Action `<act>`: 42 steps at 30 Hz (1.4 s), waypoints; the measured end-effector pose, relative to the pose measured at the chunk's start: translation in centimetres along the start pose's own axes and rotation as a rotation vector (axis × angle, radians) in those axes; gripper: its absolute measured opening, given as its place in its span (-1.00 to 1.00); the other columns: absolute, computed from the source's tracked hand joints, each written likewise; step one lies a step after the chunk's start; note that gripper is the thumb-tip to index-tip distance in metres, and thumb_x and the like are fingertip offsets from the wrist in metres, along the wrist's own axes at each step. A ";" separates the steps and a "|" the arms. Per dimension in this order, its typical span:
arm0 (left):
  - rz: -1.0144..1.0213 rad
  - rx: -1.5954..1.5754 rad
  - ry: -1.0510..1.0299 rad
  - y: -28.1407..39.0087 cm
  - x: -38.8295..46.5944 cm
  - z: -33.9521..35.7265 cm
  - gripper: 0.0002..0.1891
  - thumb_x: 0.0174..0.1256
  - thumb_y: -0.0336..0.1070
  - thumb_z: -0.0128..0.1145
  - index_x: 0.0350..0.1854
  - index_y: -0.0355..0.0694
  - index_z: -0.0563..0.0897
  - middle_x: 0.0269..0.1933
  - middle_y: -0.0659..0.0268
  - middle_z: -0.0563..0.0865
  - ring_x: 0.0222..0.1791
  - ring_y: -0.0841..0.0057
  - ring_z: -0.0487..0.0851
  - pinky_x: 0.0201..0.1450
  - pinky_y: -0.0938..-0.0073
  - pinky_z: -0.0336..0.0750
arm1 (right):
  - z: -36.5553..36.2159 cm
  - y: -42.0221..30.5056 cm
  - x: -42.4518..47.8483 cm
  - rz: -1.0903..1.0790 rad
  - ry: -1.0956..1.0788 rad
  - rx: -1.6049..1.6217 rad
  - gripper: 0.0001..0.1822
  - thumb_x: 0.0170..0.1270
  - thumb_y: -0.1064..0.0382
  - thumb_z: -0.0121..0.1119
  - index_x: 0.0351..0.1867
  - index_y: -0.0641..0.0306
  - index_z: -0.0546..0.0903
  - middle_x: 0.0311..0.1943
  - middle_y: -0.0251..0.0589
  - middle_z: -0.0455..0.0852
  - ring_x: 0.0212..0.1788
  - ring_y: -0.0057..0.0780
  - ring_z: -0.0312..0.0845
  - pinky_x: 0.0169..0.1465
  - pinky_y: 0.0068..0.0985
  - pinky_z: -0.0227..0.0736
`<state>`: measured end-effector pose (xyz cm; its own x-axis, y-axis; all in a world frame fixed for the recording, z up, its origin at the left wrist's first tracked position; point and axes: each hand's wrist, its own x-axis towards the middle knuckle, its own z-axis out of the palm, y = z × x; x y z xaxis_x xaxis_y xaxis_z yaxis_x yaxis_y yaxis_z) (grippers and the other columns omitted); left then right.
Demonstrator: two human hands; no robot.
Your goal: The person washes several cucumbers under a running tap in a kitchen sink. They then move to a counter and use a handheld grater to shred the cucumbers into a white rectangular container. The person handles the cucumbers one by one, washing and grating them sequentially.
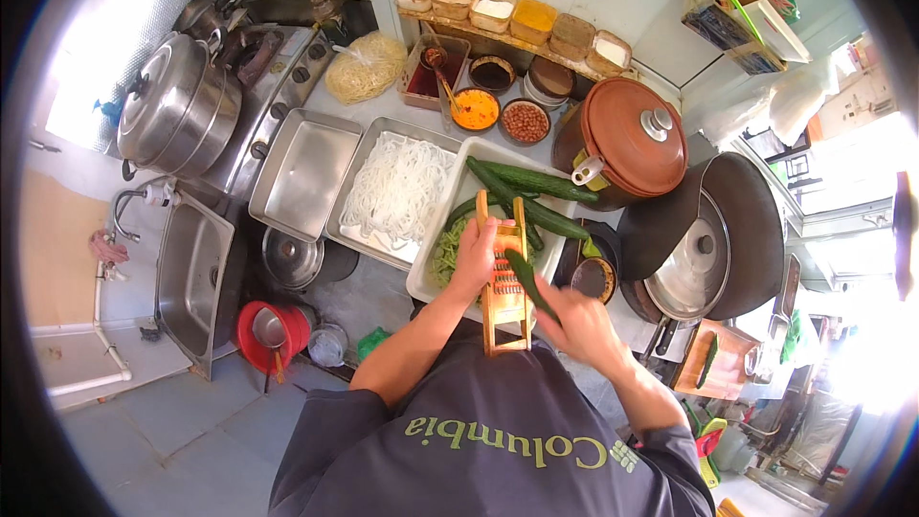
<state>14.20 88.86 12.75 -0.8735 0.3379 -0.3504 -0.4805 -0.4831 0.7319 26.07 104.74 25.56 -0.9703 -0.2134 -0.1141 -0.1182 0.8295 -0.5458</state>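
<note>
My left hand (477,253) grips the upper part of a wooden grater (508,312) with metal teeth, tilted over a white plastic tray (422,286). In my right hand (583,323), slightly blurred, is a dark green cucumber (526,278) whose far end lies against the grater's toothed face. Shredded cucumber (450,251) lies in the tray, partly hidden by my left hand and the grater. Several whole cucumbers (551,182) rest across the tray's far side, some crossing over one another.
Left of the tray are a metal pan of white noodles (393,190) and a bare metal pan (305,172). A brown lidded pot (632,136) stands to the right, and bowls of peanuts (525,121) and orange sauce (475,109) sit behind. A steel sink (194,269) is far left.
</note>
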 end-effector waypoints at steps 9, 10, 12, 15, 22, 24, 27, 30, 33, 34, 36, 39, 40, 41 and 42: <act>0.010 0.233 0.045 -0.7 0.3 -0.5 -0.70 0.65 -0.12 -0.06 -0.03 -0.30 0.54 -0.10 0.20 0.74 -0.26 0.55 0.69 -0.17 0.49 0.59 | 1.2 1.6 2.9 -0.034 0.092 -0.131 -0.35 0.31 0.14 0.27 0.38 0.32 0.39 -0.50 0.04 0.64 -0.45 -0.02 0.65 -0.42 -0.14 0.52; 0.073 0.116 -0.004 -0.3 0.4 -0.5 -0.71 0.64 -0.12 -0.06 -0.02 -0.30 0.51 -0.05 0.16 0.74 -0.25 0.55 0.71 -0.17 0.48 0.61 | 0.4 1.0 1.8 -0.069 0.006 -0.116 -0.35 0.29 0.13 0.28 0.38 0.28 0.40 -0.50 0.03 0.64 -0.45 -0.03 0.66 -0.41 -0.14 0.52; -0.014 -0.025 0.013 -0.1 0.6 -1.1 -0.72 0.65 -0.12 -0.06 -0.02 -0.29 0.48 -0.01 0.14 0.74 -0.25 0.53 0.72 -0.19 0.45 0.64 | -0.5 -0.6 -2.9 -0.121 -0.146 -0.114 -0.35 0.26 0.10 0.31 0.37 0.22 0.44 -0.52 0.01 0.64 -0.45 -0.05 0.67 -0.43 -0.15 0.52; -0.046 -0.012 -0.008 0.5 -0.1 -0.1 -0.73 0.65 -0.13 -0.07 -0.03 -0.27 0.47 -0.03 0.15 0.75 -0.26 0.52 0.72 -0.19 0.43 0.64 | 2.1 -0.2 -1.4 -0.033 0.008 -0.046 -0.41 0.30 0.14 0.29 0.34 0.24 0.47 -0.51 0.03 0.64 -0.43 -0.02 0.67 -0.39 -0.13 0.53; 0.029 0.003 0.076 -0.1 0.6 -1.5 -0.71 0.65 -0.11 -0.07 0.00 -0.28 0.48 0.00 0.12 0.74 -0.26 0.51 0.70 -0.18 0.48 0.63 | 0.5 -0.7 -1.6 -0.069 -0.094 0.062 -0.42 0.30 0.15 0.29 0.34 0.21 0.50 -0.42 0.07 0.68 -0.33 0.07 0.67 -0.25 -0.11 0.55; 0.001 -0.011 0.096 -0.3 0.9 -1.5 -0.70 0.65 -0.10 -0.06 -0.01 -0.29 0.48 0.00 0.12 0.74 -0.29 0.50 0.71 -0.24 0.46 0.64 | 1.8 -0.5 -2.9 -0.104 -0.104 0.148 -0.37 0.28 0.16 0.32 0.39 0.21 0.49 -0.38 0.13 0.69 -0.28 0.05 0.69 -0.20 -0.15 0.57; 0.013 0.136 0.074 0.6 0.0 -0.4 -0.70 0.65 -0.11 -0.06 -0.05 -0.30 0.51 -0.06 0.18 0.74 -0.27 0.53 0.70 -0.18 0.48 0.63 | 3.2 1.3 3.9 0.051 0.056 0.115 -0.41 0.29 0.17 0.29 0.35 0.27 0.51 -0.33 0.18 0.70 -0.24 0.14 0.66 -0.18 -0.12 0.55; 0.024 0.126 0.082 -1.3 0.7 -1.8 -0.70 0.66 -0.12 -0.08 -0.03 -0.30 0.54 -0.08 0.21 0.75 -0.25 0.54 0.70 -0.14 0.48 0.62 | 1.6 2.0 6.9 0.126 0.086 0.083 -0.44 0.32 0.19 0.26 0.32 0.35 0.51 -0.20 0.21 0.73 -0.16 0.16 0.66 -0.10 -0.12 0.56; 0.057 0.079 0.076 0.5 0.2 -0.7 -0.69 0.66 -0.13 -0.09 -0.02 -0.31 0.55 -0.07 0.21 0.74 -0.24 0.54 0.70 -0.10 0.45 0.63 | 2.6 3.9 4.0 0.125 0.343 0.169 -0.38 0.33 0.17 0.28 0.35 0.42 0.44 0.12 0.25 0.66 0.05 0.16 0.65 0.06 -0.12 0.56; 0.036 0.065 0.095 1.3 0.0 -1.0 -0.69 0.66 -0.13 -0.09 -0.02 -0.32 0.55 -0.06 0.20 0.74 -0.23 0.54 0.70 -0.08 0.44 0.63 | 3.2 4.6 3.6 0.231 0.369 0.146 -0.37 0.30 0.13 0.31 0.31 0.44 0.44 0.08 0.21 0.68 0.02 0.13 0.66 0.02 -0.12 0.57; 0.049 0.049 0.113 1.0 -0.1 -2.5 -0.69 0.67 -0.12 -0.09 0.00 -0.32 0.51 -0.02 0.16 0.75 -0.18 0.54 0.70 -0.03 0.42 0.62 | 5.8 6.6 3.9 0.283 0.332 0.021 -0.43 0.28 0.09 0.34 0.20 0.40 0.48 -0.01 0.17 0.69 -0.04 0.11 0.67 -0.02 -0.13 0.57; 0.093 0.006 0.149 1.4 -0.3 -2.5 -0.69 0.66 -0.12 -0.08 0.02 -0.32 0.47 0.01 0.12 0.75 -0.13 0.51 0.71 0.00 0.40 0.62 | 7.9 7.1 4.8 0.295 0.322 -0.121 -0.54 0.21 0.07 0.40 -0.03 0.31 0.52 -0.11 0.06 0.66 -0.12 0.05 0.67 -0.15 -0.16 0.60; 0.106 0.015 0.138 1.4 -0.3 -2.8 -0.69 0.66 -0.12 -0.07 0.03 -0.32 0.46 0.05 0.09 0.73 -0.09 0.48 0.70 0.03 0.38 0.62 | 8.1 7.0 4.7 0.302 0.340 -0.125 -0.55 0.22 0.07 0.39 -0.04 0.32 0.51 -0.13 0.06 0.67 -0.14 0.05 0.68 -0.17 -0.16 0.60; 0.127 0.017 0.134 1.4 0.0 -3.1 -0.70 0.66 -0.12 -0.07 0.02 -0.32 0.46 0.07 0.08 0.73 -0.09 0.47 0.70 0.04 0.37 0.62 | 8.2 6.9 4.8 0.311 0.357 -0.129 -0.56 0.23 0.07 0.38 -0.05 0.33 0.51 -0.15 0.07 0.68 -0.16 0.05 0.68 -0.19 -0.16 0.61; 0.143 0.022 0.128 1.3 0.1 -3.5 -0.70 0.66 -0.13 -0.07 0.02 -0.33 0.45 0.09 0.07 0.72 -0.08 0.46 0.70 0.04 0.37 0.62 | 8.3 6.9 5.1 0.305 0.376 -0.099 -0.57 0.25 0.08 0.37 -0.05 0.34 0.50 -0.17 0.09 0.69 -0.17 0.05 0.69 -0.19 -0.15 0.61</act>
<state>13.20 85.47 11.63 -0.9363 0.1610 -0.3121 -0.3500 -0.5008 0.7917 22.08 105.05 14.32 -0.9706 0.2328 0.0611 0.1812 0.8740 -0.4508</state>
